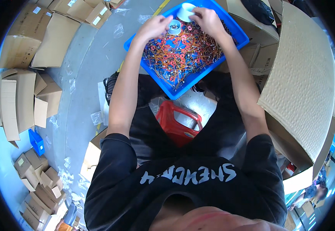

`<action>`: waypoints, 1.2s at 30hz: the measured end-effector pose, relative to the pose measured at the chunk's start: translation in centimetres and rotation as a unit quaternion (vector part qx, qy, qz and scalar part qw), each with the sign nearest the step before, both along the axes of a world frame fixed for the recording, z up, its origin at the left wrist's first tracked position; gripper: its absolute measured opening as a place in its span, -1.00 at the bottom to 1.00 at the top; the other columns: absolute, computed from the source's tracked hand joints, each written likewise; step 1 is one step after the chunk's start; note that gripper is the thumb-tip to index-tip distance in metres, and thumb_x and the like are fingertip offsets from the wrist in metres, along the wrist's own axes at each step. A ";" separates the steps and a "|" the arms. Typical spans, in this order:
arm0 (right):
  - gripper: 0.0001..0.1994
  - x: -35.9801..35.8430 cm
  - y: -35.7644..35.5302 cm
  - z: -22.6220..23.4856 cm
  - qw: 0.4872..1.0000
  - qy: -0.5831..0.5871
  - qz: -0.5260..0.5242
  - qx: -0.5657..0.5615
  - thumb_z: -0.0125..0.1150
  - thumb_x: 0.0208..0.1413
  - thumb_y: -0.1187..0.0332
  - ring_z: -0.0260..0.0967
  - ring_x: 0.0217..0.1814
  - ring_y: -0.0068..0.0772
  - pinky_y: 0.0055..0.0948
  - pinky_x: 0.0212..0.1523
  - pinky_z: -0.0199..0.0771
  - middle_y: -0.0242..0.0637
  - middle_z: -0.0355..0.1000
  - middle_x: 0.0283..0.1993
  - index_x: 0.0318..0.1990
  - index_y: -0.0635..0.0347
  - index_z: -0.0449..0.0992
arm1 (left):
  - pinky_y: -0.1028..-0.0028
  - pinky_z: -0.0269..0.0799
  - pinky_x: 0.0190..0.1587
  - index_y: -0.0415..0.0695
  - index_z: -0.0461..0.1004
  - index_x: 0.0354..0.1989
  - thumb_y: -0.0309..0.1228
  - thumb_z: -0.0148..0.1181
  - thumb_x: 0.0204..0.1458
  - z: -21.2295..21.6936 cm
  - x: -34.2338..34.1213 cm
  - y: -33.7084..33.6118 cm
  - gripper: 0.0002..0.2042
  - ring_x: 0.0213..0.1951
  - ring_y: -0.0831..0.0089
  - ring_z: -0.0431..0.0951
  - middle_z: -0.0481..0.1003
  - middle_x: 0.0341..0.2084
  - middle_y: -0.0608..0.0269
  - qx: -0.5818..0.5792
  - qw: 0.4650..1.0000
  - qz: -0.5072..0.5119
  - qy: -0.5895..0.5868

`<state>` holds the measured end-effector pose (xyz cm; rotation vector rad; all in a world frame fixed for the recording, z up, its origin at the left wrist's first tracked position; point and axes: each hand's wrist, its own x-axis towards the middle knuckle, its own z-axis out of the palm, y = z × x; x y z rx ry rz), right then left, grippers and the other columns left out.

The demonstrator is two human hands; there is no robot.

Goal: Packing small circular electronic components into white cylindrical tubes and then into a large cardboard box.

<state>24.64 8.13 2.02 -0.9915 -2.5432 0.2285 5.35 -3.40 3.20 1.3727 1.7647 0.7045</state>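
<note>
Between my knees in dark trousers (146, 129) stands a red plastic piece with a long opening (169, 125), and just beyond it is the deep blue plastic tray (174, 94) where the work lies: a tangled layer of thin orange wires, red ring-like pieces and small dark and silvery ends (179, 57). Toward its far edge, my left grip (155, 27) is beside a short round whitish cup (174, 32) with a few small dark bits in it; whether those fingers pinch its rim, I cannot tell. My right grip (209, 22) is narrow, holding the edge of a tapered white cup (185, 15) whose contents are hidden. I judge there is much left: most pieces lie loose, and I see no finished, sorted group. Farther off, open brown cardboard boxes (25, 101) stand on the grey floor (83, 92).
</note>
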 end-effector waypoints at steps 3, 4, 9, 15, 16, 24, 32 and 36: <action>-0.77 -2.2 -3.6 4.3 0.943 0.173 0.134 -0.249 0.19 0.04 0.27 0.48 -0.30 -0.01 -0.17 -0.28 0.46 -0.11 0.51 -0.34 -0.17 0.14 0.53 | 0.18 0.40 -0.27 -0.29 0.33 -0.01 -0.12 0.01 0.05 1.9 0.8 -1.1 -0.52 -0.28 0.13 0.53 0.45 -0.12 -0.02 0.105 0.944 0.109 -0.295; -0.81 -2.9 -5.1 5.7 0.904 0.240 0.139 -0.327 0.14 0.10 0.27 0.43 -0.37 -0.20 -0.31 -0.33 0.43 -0.17 0.49 -0.35 -0.24 0.18 0.50 | 0.27 0.41 -0.28 -0.24 0.33 -0.01 -0.11 0.02 0.07 2.2 0.2 -1.1 -0.54 -0.27 0.22 0.53 0.47 -0.17 0.06 0.124 0.912 0.125 -0.369; -0.81 -1.9 -1.3 0.9 0.946 0.213 0.082 -0.232 0.14 0.09 0.28 0.43 -0.38 -0.20 -0.29 -0.32 0.43 -0.17 0.49 -0.36 -0.25 0.21 0.48 | 0.41 0.44 -0.29 -0.20 0.36 -0.03 -0.11 -0.07 0.16 1.4 -2.6 0.6 -0.60 -0.27 0.35 0.52 0.49 -0.19 0.14 0.216 0.848 0.137 -0.464; -0.83 -2.1 -4.4 -5.7 0.982 -0.159 0.025 -0.095 0.20 0.00 0.29 0.44 -0.19 -0.06 -0.13 -0.21 0.46 -0.13 0.45 -0.37 -0.31 0.17 0.47 | 0.38 0.42 -0.27 -0.20 0.36 -0.04 -0.12 -0.15 0.19 1.3 -4.0 -0.7 -0.60 -0.28 0.34 0.51 0.48 -0.17 0.09 0.225 0.865 0.159 -0.419; -0.83 -2.1 -4.1 -5.9 0.982 -0.160 0.025 -0.093 0.20 0.00 0.29 0.44 -0.19 -0.06 -0.13 -0.21 0.46 -0.13 0.45 -0.37 -0.31 0.17 0.47 | 0.39 0.42 -0.28 -0.21 0.36 -0.04 -0.13 -0.14 0.19 1.4 -3.9 -0.7 -0.61 -0.28 0.34 0.51 0.48 -0.18 0.09 0.223 0.864 0.152 -0.424; -0.82 -2.5 -1.3 -2.5 0.962 -0.058 0.208 -0.164 0.26 -0.07 0.33 0.46 -0.30 -0.26 -0.25 -0.30 0.45 -0.25 0.45 -0.40 -0.35 0.16 0.42 | 0.36 0.42 -0.28 -0.20 0.35 -0.02 -0.11 -0.07 0.13 2.1 -4.6 -1.0 -0.58 -0.23 0.29 0.50 0.48 -0.19 0.09 0.231 0.824 0.116 -0.504; -0.85 -2.9 -5.7 8.3 0.780 0.352 0.221 -0.468 0.24 0.04 0.48 0.38 -0.46 -0.63 -0.63 -0.44 0.39 -0.33 0.43 -0.41 -0.25 0.23 0.42 | 0.21 0.32 -0.25 -0.21 0.32 0.02 -0.12 -0.05 -0.02 2.5 -4.8 -1.8 -0.50 -0.18 0.12 0.44 0.39 -0.05 0.00 0.259 0.621 -0.020 -0.739; -0.74 -1.8 -8.9 12.6 0.781 0.461 0.228 -0.355 0.21 0.06 0.55 0.42 -0.43 -0.58 -0.63 -0.40 0.43 -0.32 0.42 -0.36 -0.08 0.24 0.41 | 0.22 0.30 -0.16 -0.19 0.31 0.03 -0.11 -0.02 -0.10 3.4 -3.6 -1.7 -0.47 -0.08 0.12 0.40 0.37 -0.01 -0.01 0.259 0.599 -0.086 -0.753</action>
